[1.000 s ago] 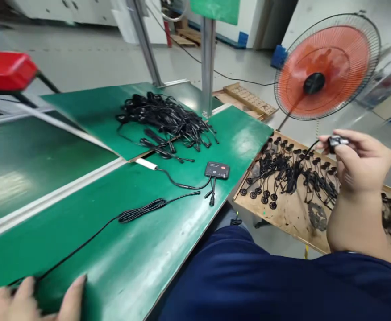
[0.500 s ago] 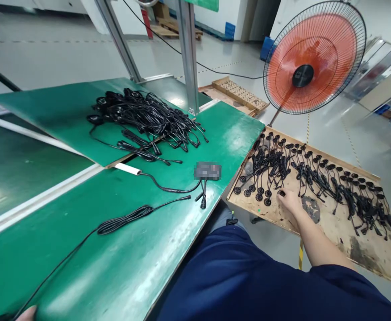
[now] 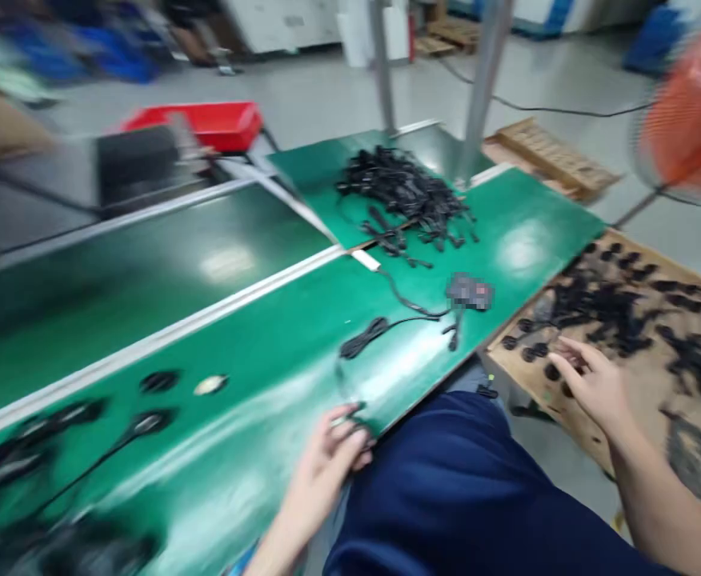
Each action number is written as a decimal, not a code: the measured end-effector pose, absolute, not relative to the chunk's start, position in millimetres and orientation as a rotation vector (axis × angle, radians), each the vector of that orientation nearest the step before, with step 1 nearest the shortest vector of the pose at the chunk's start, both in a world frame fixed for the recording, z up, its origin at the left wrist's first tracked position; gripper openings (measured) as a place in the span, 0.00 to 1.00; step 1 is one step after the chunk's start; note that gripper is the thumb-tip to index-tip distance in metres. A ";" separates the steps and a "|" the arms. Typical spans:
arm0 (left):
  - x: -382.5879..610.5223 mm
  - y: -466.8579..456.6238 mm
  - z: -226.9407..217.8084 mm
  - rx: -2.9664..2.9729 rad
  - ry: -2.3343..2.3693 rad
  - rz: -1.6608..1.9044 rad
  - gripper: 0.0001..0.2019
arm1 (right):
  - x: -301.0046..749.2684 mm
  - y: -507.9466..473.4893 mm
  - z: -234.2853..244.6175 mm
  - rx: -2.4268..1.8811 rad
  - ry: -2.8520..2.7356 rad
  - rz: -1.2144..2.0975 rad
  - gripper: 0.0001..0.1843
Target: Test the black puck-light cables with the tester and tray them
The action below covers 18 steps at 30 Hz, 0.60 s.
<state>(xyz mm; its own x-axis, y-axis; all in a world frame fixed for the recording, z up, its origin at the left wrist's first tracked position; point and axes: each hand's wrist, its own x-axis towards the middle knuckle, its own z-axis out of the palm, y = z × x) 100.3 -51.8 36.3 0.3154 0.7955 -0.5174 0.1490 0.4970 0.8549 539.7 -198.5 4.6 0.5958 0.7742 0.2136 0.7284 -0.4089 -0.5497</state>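
Note:
My left hand (image 3: pixel 335 452) is closed around the dark end of a black cable at the front edge of the green table (image 3: pixel 278 336). The cable's coiled bundle (image 3: pixel 363 338) lies just beyond the fingers, its far end near a small box (image 3: pixel 469 293) with short leads, whose face is pixelated. To the right, my right hand (image 3: pixel 590 380) hovers over a wooden board (image 3: pixel 620 424), fingers apart. Small black round pieces (image 3: pixel 534 352) on cables lie close by its fingertips. Motion blur hides whether the fingertips touch one.
A heap of black cables (image 3: pixel 402 192) lies farther back on the table. More cables and round parts (image 3: pixel 158 381) are at the left, with a pale disc (image 3: pixel 210 385). A red bin (image 3: pixel 218 126) stands behind; an orange fan (image 3: pixel 695 112) is at right.
The view has swung left. My left hand has come in from the lower left edge to the table's front, bringing the cable along. My right hand's fingers have spread over the board.

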 end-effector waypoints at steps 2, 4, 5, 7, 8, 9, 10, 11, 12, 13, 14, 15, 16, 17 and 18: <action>128.3 -64.9 36.8 0.913 1.021 0.507 0.34 | 492.2 -166.5 19.2 -1.917 -1.565 0.321 0.28; 148.6 -71.5 34.2 0.865 0.871 0.515 0.32 | 441.4 -141.9 31.3 -1.621 -1.946 0.529 0.35; 155.1 -74.4 32.9 0.832 0.805 0.534 0.32 | 417.7 -132.6 35.4 -1.478 -2.093 0.585 0.37; 160.8 -79.4 31.6 0.791 0.710 0.579 0.32 | 379.6 -117.9 39.8 -1.249 -2.257 0.609 0.33; 159.9 -80.2 31.6 0.792 0.690 0.605 0.32 | 367.3 -111.6 40.7 -1.171 -2.284 0.611 0.30; 156.2 -79.0 32.1 0.810 0.685 0.625 0.32 | 360.5 -105.5 41.5 -1.122 -2.285 0.617 0.27; 149.8 -75.3 33.1 0.843 0.692 0.638 0.32 | 359.4 -99.6 43.0 -1.100 -2.273 0.628 0.25; 141.0 -69.4 34.8 0.891 0.709 0.640 0.32 | 364.1 -94.2 46.1 -1.098 -2.255 0.634 0.24; 130.7 -62.0 37.3 0.958 0.755 0.646 0.31 | 374.1 -89.7 51.5 -1.121 -2.235 0.635 0.23; 120.1 -53.9 40.9 1.053 0.872 0.676 0.29 | 388.7 -87.2 59.9 -1.163 -2.208 0.619 0.23; 110.5 -46.5 45.4 1.167 1.052 0.727 0.28 | 406.5 -87.7 71.8 -1.221 -2.171 0.596 0.24; 103.1 -40.8 50.4 1.283 1.262 0.792 0.27 | 425.8 -92.3 87.3 -1.288 -2.118 0.587 0.25; 98.2 -37.5 55.2 1.396 1.479 0.864 0.26 | 444.8 -101.0 106.2 -1.360 -2.037 0.602 0.25; 95.2 -36.5 58.7 1.472 1.614 0.907 0.25 | 461.5 -113.3 127.7 -1.432 -1.917 0.625 0.24; 92.8 -37.4 59.6 1.521 1.629 0.907 0.24 | 474.9 -127.3 150.2 -1.498 -1.752 0.642 0.23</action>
